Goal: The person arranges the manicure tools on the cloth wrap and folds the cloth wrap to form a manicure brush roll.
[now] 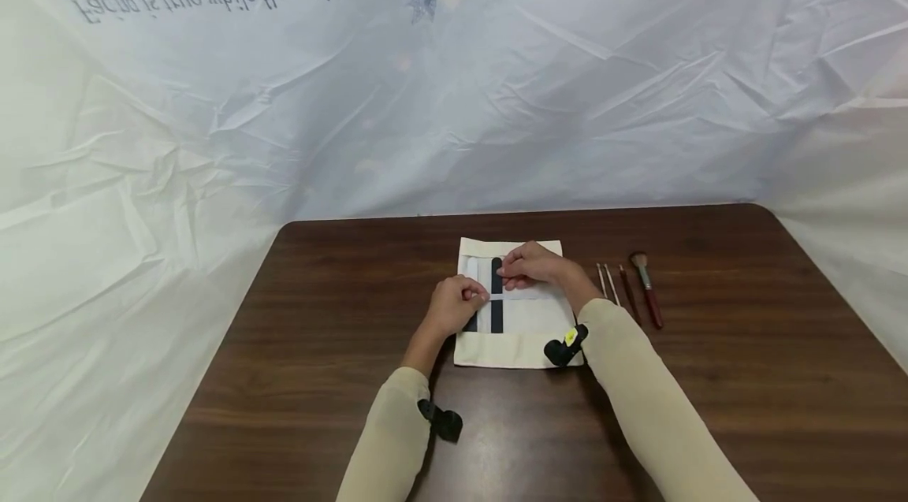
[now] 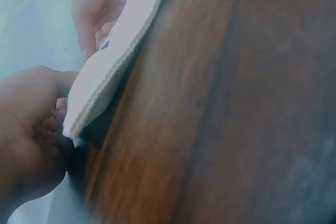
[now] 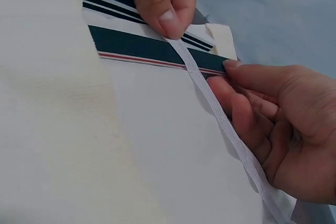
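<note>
A cream cloth organizer [image 1: 518,352] lies unfolded on the table, a white elastic band [image 3: 226,124] running across its middle. Under the band sits a dark flat nail file [image 3: 136,47] with a red-and-white layered edge. My right hand [image 1: 534,265] pinches the far end of this file between thumb and fingers. The band is pinched by my left hand [image 1: 452,303] just beside the file, thumb on top in the right wrist view. Left of it lie a white file with black stripes [image 3: 113,6] and another dark strip [image 1: 471,323], partly hidden by my left hand.
On the brown table [image 1: 340,329], right of the organizer, lie two slim metal tools [image 1: 608,285], a dark reddish stick [image 1: 630,295] and a brush [image 1: 647,289] with a red handle. White sheeting [image 1: 454,92] hangs behind the table and along its sides.
</note>
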`<state>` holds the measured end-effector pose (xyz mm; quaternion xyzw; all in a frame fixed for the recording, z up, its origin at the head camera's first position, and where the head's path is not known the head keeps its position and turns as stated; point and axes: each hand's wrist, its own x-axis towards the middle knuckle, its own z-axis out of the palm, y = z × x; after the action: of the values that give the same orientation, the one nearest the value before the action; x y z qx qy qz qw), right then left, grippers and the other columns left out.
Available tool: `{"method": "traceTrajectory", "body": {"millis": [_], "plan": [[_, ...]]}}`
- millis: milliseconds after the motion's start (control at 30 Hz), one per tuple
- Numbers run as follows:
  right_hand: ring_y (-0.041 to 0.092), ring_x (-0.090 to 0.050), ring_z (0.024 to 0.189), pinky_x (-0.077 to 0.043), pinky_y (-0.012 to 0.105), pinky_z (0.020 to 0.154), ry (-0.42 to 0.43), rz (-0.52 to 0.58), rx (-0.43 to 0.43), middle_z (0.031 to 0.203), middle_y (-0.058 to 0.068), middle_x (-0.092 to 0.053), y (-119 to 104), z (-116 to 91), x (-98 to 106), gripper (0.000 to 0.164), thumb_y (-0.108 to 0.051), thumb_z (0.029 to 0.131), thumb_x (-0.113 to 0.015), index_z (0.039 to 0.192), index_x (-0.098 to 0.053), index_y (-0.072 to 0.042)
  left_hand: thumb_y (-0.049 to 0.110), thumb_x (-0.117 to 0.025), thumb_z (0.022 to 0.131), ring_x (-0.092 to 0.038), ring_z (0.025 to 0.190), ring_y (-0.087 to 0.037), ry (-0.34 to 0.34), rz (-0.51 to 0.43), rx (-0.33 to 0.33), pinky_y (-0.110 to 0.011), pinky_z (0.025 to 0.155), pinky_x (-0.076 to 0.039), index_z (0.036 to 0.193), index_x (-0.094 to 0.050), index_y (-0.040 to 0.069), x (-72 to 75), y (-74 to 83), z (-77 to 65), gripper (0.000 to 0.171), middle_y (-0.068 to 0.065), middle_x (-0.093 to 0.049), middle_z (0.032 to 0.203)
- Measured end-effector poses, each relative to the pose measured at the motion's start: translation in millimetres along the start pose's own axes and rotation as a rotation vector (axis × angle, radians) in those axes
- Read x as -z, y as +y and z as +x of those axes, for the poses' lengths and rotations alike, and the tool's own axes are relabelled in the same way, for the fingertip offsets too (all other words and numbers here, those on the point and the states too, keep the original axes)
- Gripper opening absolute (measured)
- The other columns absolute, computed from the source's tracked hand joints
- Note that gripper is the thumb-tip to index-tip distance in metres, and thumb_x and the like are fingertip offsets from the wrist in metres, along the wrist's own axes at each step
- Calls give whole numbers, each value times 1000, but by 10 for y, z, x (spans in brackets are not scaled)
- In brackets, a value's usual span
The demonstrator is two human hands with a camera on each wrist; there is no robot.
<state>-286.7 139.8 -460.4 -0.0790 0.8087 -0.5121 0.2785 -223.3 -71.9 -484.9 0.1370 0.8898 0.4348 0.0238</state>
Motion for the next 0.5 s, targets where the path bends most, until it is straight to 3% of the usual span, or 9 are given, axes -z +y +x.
{"method": "traceTrajectory", "body": {"millis": [200, 333, 500], "plan": [[6, -68, 66, -56, 21, 63, 92, -149, 71, 84, 8, -73, -27, -114, 56, 30, -17, 102, -60, 118, -67, 7, 8, -72, 92, -42, 61, -8, 45, -3, -46, -19, 57, -35, 90, -80, 4, -10, 33, 6, 9, 2, -47, 66], [13, -72, 78, -61, 28, 73, 184, -135, 118, 101, 22, -74, 42, -320, 192, 34, -16, 105, -55, 127, -63, 9, 8, -71, 91, -42, 58, -9, 73, 4, -106, -20, 56, -36, 90, -81, 5, -35, 120, 13, 11, 0, -50, 66], [13, -73, 84, -61, 30, 79, 277, -76, 184, 110, 30, -71, 200, -650, 446, 39, -15, 106, -52, 133, -57, 13, 16, -71, 95, -43, 61, -9, 3, 65, -123, -21, 59, -38, 99, -81, 7, -103, 198, 54, 14, -2, -54, 72]]}}
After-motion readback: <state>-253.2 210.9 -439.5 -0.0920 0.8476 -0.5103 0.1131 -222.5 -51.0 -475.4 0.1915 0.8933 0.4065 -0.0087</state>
